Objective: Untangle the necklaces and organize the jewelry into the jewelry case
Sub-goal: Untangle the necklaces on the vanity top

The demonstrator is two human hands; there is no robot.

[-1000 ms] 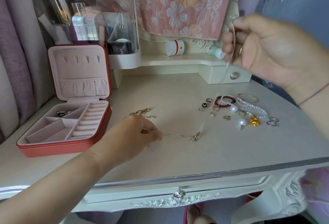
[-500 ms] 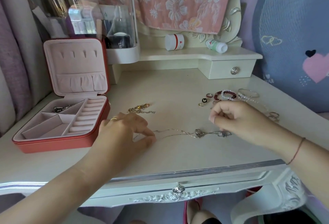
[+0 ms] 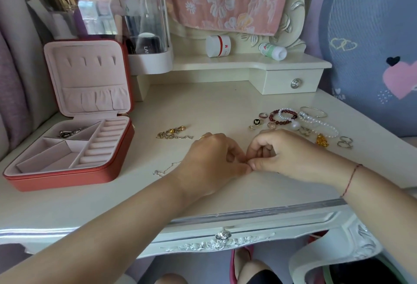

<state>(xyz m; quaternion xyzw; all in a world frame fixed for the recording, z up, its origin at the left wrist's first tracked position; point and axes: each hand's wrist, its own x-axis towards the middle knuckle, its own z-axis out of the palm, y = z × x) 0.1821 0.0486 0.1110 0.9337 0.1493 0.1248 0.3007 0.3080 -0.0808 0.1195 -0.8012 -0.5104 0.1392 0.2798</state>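
Left hand (image 3: 212, 159) and right hand (image 3: 284, 155) meet fingertip to fingertip low over the surface (image 3: 203, 103). Each grip is narrow and apparently pinches the silver necklace (image 3: 165, 170). The chain is hidden at the pinch; its free end trails left of the left hand. Jewelry case (image 3: 67, 177) open, far left. Judgement: tease the knot with small opposing pulls, keep slack, never yank.

The cream-white painted desk (image 3: 214, 103) carries an open red jewelry case with pink lining (image 3: 67, 180) at its left. A tangled gold chain (image 3: 172, 132) lies mid-desk, with a thin silver chain (image 3: 167, 168) nearer the front edge. At right, a dark red bead bracelet (image 3: 282, 122), white pearl bracelets (image 3: 325, 127), a gold pendant (image 3: 322, 140) and silver rings (image 3: 345, 142) are clustered together.
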